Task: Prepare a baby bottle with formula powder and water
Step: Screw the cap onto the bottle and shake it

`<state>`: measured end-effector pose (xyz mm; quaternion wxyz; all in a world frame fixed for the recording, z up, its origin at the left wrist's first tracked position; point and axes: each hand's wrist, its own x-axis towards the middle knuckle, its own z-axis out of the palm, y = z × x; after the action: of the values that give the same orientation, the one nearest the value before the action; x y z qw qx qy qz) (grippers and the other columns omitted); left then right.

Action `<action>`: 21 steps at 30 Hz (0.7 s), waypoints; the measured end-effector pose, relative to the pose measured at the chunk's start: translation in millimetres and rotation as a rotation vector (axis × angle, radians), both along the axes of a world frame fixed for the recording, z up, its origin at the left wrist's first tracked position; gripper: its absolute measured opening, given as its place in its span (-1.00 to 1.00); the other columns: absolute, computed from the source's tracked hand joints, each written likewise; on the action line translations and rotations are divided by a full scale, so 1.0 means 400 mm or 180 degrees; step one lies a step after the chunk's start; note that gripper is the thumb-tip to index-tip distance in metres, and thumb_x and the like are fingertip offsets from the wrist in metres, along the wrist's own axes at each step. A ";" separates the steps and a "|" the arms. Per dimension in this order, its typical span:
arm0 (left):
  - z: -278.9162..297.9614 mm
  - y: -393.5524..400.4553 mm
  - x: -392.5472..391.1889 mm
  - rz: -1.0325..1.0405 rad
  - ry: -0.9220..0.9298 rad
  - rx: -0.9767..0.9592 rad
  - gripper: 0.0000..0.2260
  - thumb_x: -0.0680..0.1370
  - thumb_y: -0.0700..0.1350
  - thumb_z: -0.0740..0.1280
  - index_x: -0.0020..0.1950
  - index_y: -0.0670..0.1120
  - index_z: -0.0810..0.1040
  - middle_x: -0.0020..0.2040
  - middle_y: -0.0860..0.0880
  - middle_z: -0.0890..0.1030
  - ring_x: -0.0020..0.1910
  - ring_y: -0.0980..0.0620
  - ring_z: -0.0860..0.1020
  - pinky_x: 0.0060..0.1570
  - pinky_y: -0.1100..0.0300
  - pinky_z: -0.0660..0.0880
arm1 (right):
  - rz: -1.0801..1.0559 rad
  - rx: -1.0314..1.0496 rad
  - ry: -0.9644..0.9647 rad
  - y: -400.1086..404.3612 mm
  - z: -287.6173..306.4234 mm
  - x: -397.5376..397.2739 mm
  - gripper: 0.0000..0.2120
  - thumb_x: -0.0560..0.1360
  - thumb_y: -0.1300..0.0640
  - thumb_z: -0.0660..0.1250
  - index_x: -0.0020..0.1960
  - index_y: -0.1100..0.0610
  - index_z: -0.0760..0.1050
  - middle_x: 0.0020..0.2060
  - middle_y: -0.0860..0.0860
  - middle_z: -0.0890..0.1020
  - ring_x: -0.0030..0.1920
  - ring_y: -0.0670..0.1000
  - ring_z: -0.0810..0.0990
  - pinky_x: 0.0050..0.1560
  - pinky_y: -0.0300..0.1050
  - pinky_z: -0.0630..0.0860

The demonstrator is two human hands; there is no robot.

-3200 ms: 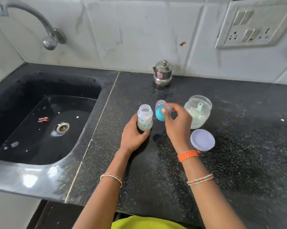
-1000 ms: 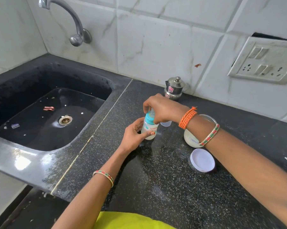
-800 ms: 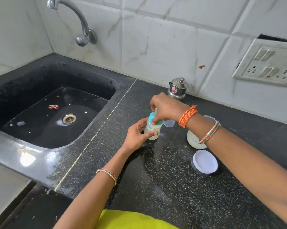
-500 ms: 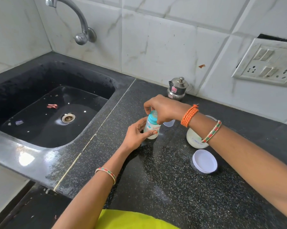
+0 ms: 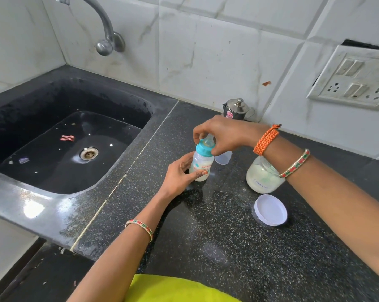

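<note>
Holding the baby bottle upright on the black speckled counter, my left hand wraps its body, thumb across the front. My right hand pinches the teal collar and nipple from above. Red letters on the bottle begin "Luv"; the rest I cannot read. Nearest me lies one white lid, face up. Beyond it stands one open jar of pale powder, handwritten "Formula". One clear cap sits just behind the bottle. Farther back, by the tiled wall, stands one small steel pot with a pink sticker I cannot read. One black sink lies left, one tap above it.
</note>
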<state>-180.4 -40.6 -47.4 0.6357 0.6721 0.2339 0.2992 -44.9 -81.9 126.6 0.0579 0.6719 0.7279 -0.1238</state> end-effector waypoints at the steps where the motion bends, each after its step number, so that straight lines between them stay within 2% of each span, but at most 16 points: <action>1: 0.000 0.000 0.000 0.0013 0.0006 0.0007 -0.53 0.40 -0.19 0.50 0.26 0.03 0.46 0.18 0.02 0.61 0.19 0.12 0.57 0.26 0.07 0.46 | 0.0010 -0.0022 -0.0023 0.001 -0.003 -0.002 -0.64 0.34 0.26 0.43 0.10 0.06 0.50 -0.03 -0.01 0.53 -0.21 -0.12 0.40 -0.12 -0.08 0.49; 4: -0.004 0.001 0.000 0.0032 0.0010 -0.0013 -0.54 0.40 -0.20 0.49 0.24 0.04 0.48 0.16 0.02 0.62 0.18 0.10 0.58 0.27 0.03 0.46 | -0.0040 -0.0097 -0.0129 0.006 -0.024 -0.008 -0.66 0.33 0.21 0.46 0.08 0.06 0.50 -0.05 0.02 0.53 -0.06 0.00 0.46 -0.08 -0.03 0.52; 6: -0.007 0.002 0.002 0.0025 0.0005 -0.0021 -0.55 0.41 -0.22 0.49 0.24 0.03 0.48 0.17 0.01 0.62 0.18 0.10 0.58 0.27 0.02 0.46 | -0.0153 -0.0064 -0.0267 0.009 -0.037 -0.006 -0.69 0.33 0.08 0.49 0.03 0.08 0.51 -0.05 0.06 0.52 -0.03 0.07 0.52 -0.07 0.02 0.53; 8: -0.007 0.003 0.003 0.0014 0.0017 -0.0032 -0.54 0.41 -0.23 0.48 0.26 0.01 0.47 0.20 0.01 0.60 0.18 0.14 0.57 0.26 0.08 0.46 | -0.0343 0.0011 -0.0448 0.010 -0.040 -0.007 -0.65 0.40 -0.12 0.43 -0.11 0.16 0.48 -0.14 0.08 0.50 -0.10 0.13 0.58 -0.20 -0.03 0.50; 10: -0.002 0.000 0.002 -0.0010 0.0015 -0.0045 -0.52 0.41 -0.23 0.48 0.29 -0.02 0.46 0.23 0.01 0.57 0.17 0.19 0.56 0.25 0.15 0.46 | -0.0473 0.0053 -0.0503 0.004 -0.037 -0.010 -0.47 0.44 -0.29 0.28 -0.31 0.19 0.36 -0.32 0.06 0.46 -0.26 0.16 0.62 -0.37 -0.10 0.42; 12: -0.005 0.001 0.002 -0.0017 0.0019 -0.0012 -0.51 0.41 -0.20 0.49 0.31 -0.07 0.46 0.23 0.00 0.58 0.19 0.15 0.56 0.26 0.12 0.46 | -0.0513 0.0126 -0.0742 -0.009 -0.021 -0.018 -0.39 0.43 -0.40 0.14 -0.36 0.16 0.31 -0.41 0.05 0.43 -0.30 0.15 0.60 -0.39 -0.12 0.36; 13: -0.006 0.002 0.001 -0.0005 0.0029 0.0001 -0.50 0.41 -0.19 0.49 0.31 -0.07 0.46 0.22 0.00 0.59 0.20 0.13 0.56 0.27 0.08 0.46 | -0.0471 0.0193 -0.0930 -0.013 -0.011 -0.022 -0.39 0.42 -0.43 0.13 -0.31 0.16 0.36 -0.37 0.05 0.46 -0.25 0.14 0.58 -0.34 -0.10 0.35; 14: -0.006 0.003 0.000 0.0009 0.0025 0.0002 -0.51 0.40 -0.19 0.50 0.30 -0.04 0.46 0.21 0.00 0.60 0.20 0.11 0.57 0.27 0.06 0.46 | -0.0396 0.0218 -0.1031 -0.014 -0.007 -0.021 -0.41 0.40 -0.41 0.19 -0.14 0.16 0.44 -0.26 0.06 0.50 -0.15 0.14 0.56 -0.27 -0.08 0.36; 15: -0.007 0.003 -0.001 0.0022 0.0025 0.0000 -0.51 0.40 -0.18 0.50 0.29 -0.01 0.47 0.19 -0.01 0.61 0.19 0.09 0.58 0.26 0.03 0.47 | -0.0302 0.0139 -0.0987 -0.015 -0.003 -0.022 -0.43 0.39 -0.34 0.30 0.10 0.13 0.43 -0.10 0.07 0.52 -0.04 0.14 0.54 -0.19 -0.06 0.38; 16: -0.007 0.003 0.000 0.0029 0.0013 0.0006 -0.52 0.39 -0.18 0.50 0.27 0.02 0.47 0.17 -0.01 0.62 0.18 0.08 0.58 0.26 0.01 0.47 | -0.0190 -0.0067 -0.0815 -0.012 -0.004 -0.022 -0.39 0.36 -0.19 0.42 0.28 0.05 0.34 0.04 0.08 0.49 0.04 0.11 0.52 -0.12 -0.04 0.43; 18: -0.008 0.002 0.002 0.0033 0.0001 0.0009 -0.54 0.39 -0.19 0.51 0.23 0.04 0.48 0.14 0.01 0.64 0.16 0.07 0.59 0.25 -0.01 0.47 | 0.0031 -0.0430 -0.0421 -0.009 -0.018 -0.022 -0.37 0.35 0.10 0.46 0.34 -0.03 0.27 0.12 0.08 0.46 0.06 0.07 0.48 0.01 0.00 0.49; 19: -0.009 0.002 0.002 0.0034 -0.0002 -0.0001 -0.55 0.39 -0.20 0.51 0.22 0.05 0.49 0.13 0.02 0.64 0.16 0.07 0.59 0.25 -0.01 0.47 | 0.0052 -0.0464 -0.0364 -0.009 -0.030 -0.024 -0.41 0.36 0.15 0.44 0.31 -0.02 0.29 0.12 0.09 0.48 0.05 0.07 0.49 0.02 0.03 0.50; 21: -0.012 0.004 0.002 0.0016 -0.0016 -0.0036 -0.54 0.40 -0.21 0.50 0.25 -0.01 0.48 0.16 -0.01 0.63 0.18 0.07 0.58 0.26 -0.03 0.46 | -0.0127 -0.0069 -0.0380 -0.011 -0.048 -0.029 -0.50 0.43 0.02 0.41 0.29 0.08 0.30 0.11 0.17 0.52 0.03 0.16 0.55 -0.07 0.03 0.50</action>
<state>-179.6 -39.0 -52.1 0.6393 0.6671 0.2356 0.3012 -56.3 -86.4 107.3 0.1060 0.6919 0.7082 -0.0926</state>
